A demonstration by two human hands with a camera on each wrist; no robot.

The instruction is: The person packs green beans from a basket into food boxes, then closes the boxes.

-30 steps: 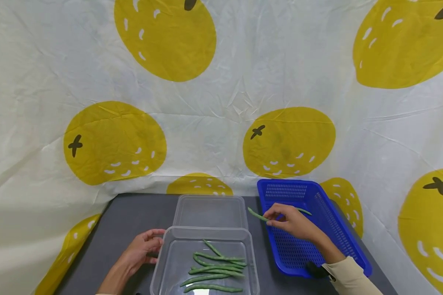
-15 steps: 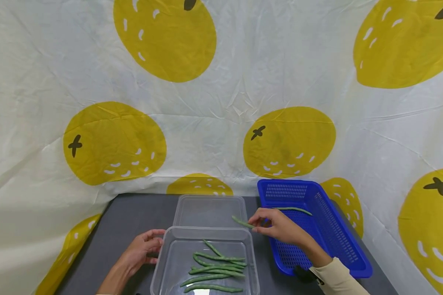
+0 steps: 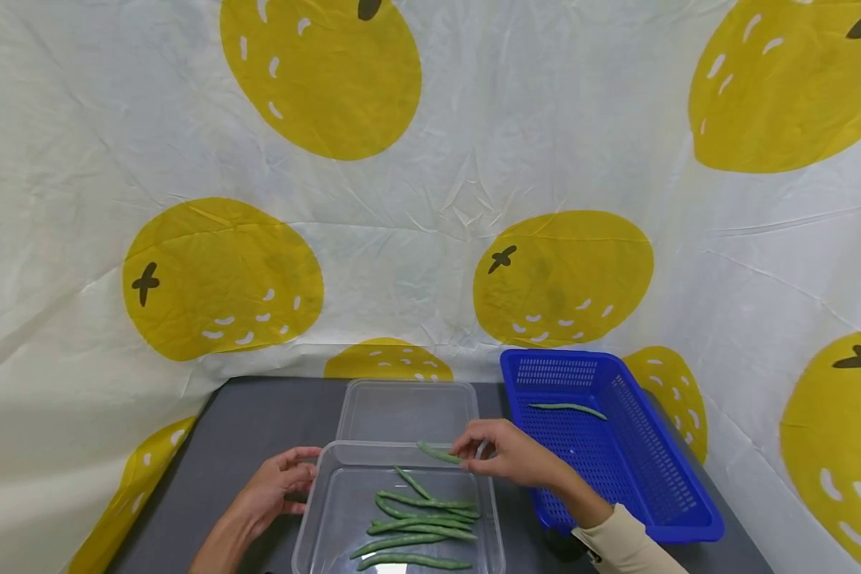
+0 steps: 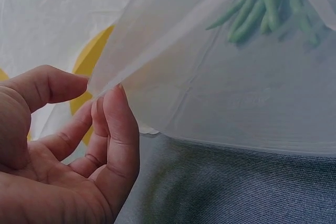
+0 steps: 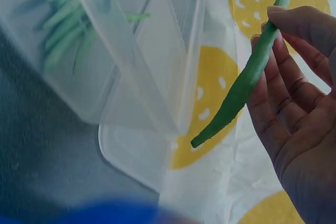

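In the head view my right hand (image 3: 505, 453) pinches a green bean (image 3: 439, 454) between thumb and fingers, above the back right rim of a clear plastic container (image 3: 316, 526). The right wrist view shows this green bean (image 5: 239, 87) jutting from the fingertips. Several green beans (image 3: 416, 538) lie in the container, mostly crosswise. My left hand (image 3: 269, 486) stays at the container's left side, fingertips touching its back left edge. From the left wrist, the fingers of that hand (image 4: 79, 145) look loosely bent against the translucent wall, not wrapped round it.
A blue perforated basket (image 3: 678, 478) stands to the right, holding one green bean (image 3: 568, 409). Behind the container a clear lid (image 3: 410, 410) lies flat on the dark table (image 3: 265, 410). A white cloth with yellow fruit prints (image 3: 402, 279) hangs behind.
My right hand has moved left from over the blue basket to the container's back right rim, carrying the green bean. The left hand has not moved.
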